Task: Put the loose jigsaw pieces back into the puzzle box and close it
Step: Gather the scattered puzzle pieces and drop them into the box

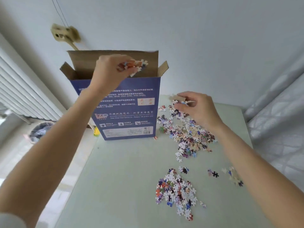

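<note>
A tall blue puzzle box (130, 111) stands upright on the pale table (118, 178), its brown top flaps open. My left hand (110, 71) is raised over the box's open mouth, holding a bunch of jigsaw pieces (136, 65). To the right of the box my right hand (197, 107) pinches a few pieces (176, 98) just above the far end of a big scattered pile (187, 135). A second pile of pieces (176, 190) lies nearer to me, with a few strays (233, 176) off to its right.
The box stands near the table's far left corner, against a white wall. A radiator (21, 89) and a round basket (41, 131) are on the floor side at left. A quilted grey bed cover (279, 129) borders the table's right edge.
</note>
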`<state>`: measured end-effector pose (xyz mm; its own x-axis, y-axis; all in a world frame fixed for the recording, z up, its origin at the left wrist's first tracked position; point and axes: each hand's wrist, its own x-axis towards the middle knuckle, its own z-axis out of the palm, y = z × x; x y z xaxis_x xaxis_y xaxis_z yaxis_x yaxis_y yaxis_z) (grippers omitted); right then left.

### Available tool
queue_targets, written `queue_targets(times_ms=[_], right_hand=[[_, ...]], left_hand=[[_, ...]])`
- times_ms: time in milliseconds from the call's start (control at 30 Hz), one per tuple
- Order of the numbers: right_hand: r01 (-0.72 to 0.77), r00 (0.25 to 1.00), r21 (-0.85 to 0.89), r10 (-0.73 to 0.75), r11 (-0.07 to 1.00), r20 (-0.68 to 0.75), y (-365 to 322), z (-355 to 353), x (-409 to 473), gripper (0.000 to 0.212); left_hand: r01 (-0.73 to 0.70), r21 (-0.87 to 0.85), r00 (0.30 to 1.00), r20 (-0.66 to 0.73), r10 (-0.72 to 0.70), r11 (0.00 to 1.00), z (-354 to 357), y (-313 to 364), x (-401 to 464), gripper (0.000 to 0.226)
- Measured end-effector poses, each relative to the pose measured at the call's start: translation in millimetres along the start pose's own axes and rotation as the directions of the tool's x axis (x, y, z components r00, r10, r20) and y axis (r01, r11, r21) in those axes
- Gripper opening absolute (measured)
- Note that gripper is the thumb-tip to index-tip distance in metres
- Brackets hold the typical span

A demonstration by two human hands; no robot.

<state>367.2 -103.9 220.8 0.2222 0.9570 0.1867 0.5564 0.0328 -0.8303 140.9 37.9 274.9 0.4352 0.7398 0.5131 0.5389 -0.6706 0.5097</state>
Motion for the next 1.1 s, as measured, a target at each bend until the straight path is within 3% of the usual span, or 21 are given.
queue_targets(times_ms=[133, 300, 367, 433, 500, 533, 633, 800, 967, 1100], right_hand=[[0.179, 0.984, -0.012, -0.179, 0.984, -0.019, -42.9, 0.2, 62.1, 0.027], [0.357, 0.933, -0.228, -0.356, 0.906, 0.043, -73.8, 20.7, 122.9, 0.021], [0.5, 0.866, -0.403, -0.446, 0.767, 0.225, -78.9, 32.5, 136.3, 0.019], [0.617, 0.786, -0.57, -0.449, 0.542, 0.425, -80.9, 45.0, 146.3, 0.018], [0.668, 0.739, -0.658, -0.413, 0.348, 0.532, -82.0, 54.7, 151.3, 0.019], [0.668, 0.738, -0.674, -0.393, 0.315, 0.548, -83.1, 56.9, 151.1, 0.021], [0.635, 0.771, -0.673, -0.351, 0.378, 0.531, -85.0, 57.8, 149.0, 0.027], [0.603, 0.791, -0.593, -0.305, 0.533, 0.53, -79.2, 57.0, 150.8, 0.018], [0.601, 0.794, -0.604, -0.31, 0.523, 0.523, -71.6, 61.1, 152.8, 0.024], [0.556, 0.831, -0.597, -0.376, 0.578, 0.411, -71.3, 60.8, 144.9, 0.02]], left_hand=[[0.029, 0.216, 0.986, 0.157, -0.063, 0.976, -4.8, -29.7, 18.1, 0.026], [0.165, 0.264, 0.937, 0.258, -0.234, 0.95, -5.8, -48.9, 26.1, 0.031], [0.16, 0.26, 0.924, 0.299, -0.237, 0.952, -5.8, -52.1, 26.2, 0.026], [0.153, 0.237, 0.925, 0.308, -0.224, 0.959, -6.4, -52.9, 21.9, 0.022], [0.139, 0.223, 0.936, 0.288, -0.202, 0.965, -7.9, -51.2, 15.5, 0.018], [0.13, 0.214, 0.944, 0.272, -0.187, 0.968, -8.5, -50.5, 12.5, 0.017], [0.095, 0.182, 0.969, 0.21, -0.133, 0.979, -10.9, -50.2, 4.7, 0.013], [0.009, 0.262, 0.992, 0.116, -0.041, 0.965, -8.8, -49.3, -3.0, 0.016], [-0.083, 0.291, 0.995, 0.083, 0.062, 0.953, -7.9, -52.0, -9.6, 0.015], [-0.132, 0.316, 0.989, -0.018, 0.145, 0.94, -3.0, -49.5, -17.1, 0.014]])
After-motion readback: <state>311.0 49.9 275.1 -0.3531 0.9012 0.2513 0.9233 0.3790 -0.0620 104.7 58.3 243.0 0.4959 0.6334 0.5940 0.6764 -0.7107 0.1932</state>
